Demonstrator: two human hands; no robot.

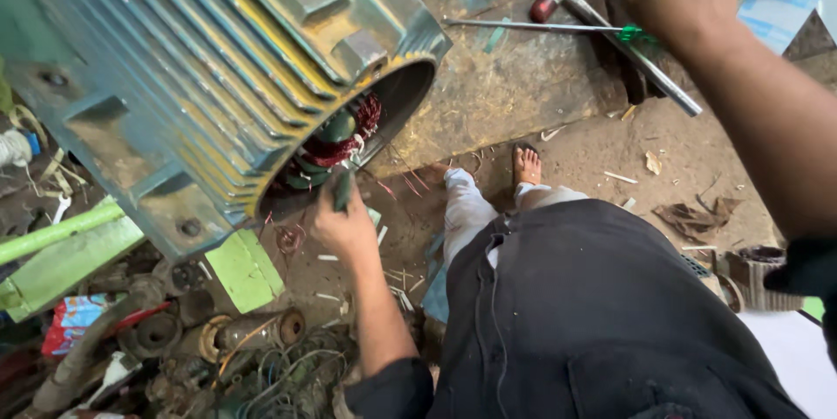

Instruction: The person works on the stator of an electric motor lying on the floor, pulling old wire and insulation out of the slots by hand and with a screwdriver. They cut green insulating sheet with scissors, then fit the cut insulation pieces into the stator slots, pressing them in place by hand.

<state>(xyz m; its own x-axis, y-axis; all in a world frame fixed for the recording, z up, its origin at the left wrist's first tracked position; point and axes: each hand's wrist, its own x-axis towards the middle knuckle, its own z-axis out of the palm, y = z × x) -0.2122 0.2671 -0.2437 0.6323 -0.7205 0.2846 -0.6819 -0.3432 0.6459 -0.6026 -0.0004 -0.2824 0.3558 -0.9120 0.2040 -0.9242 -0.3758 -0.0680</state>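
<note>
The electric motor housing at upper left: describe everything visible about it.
The motor housing is a large finned metal casing, painted blue-green with worn yellowish streaks and rust-coloured patches. It lies on its side with the open round end facing the person. Inside the opening, reddish copper windings and green insulation strips show. A flat mounting foot with bolt holes sticks out at lower left. The left hand reaches to the rim of the opening, gripping a green strip. The housing's far end is cut off by the frame.

A crumpled red-and-blue printed packet [74, 319] lies among scrap at the lower left.
</note>
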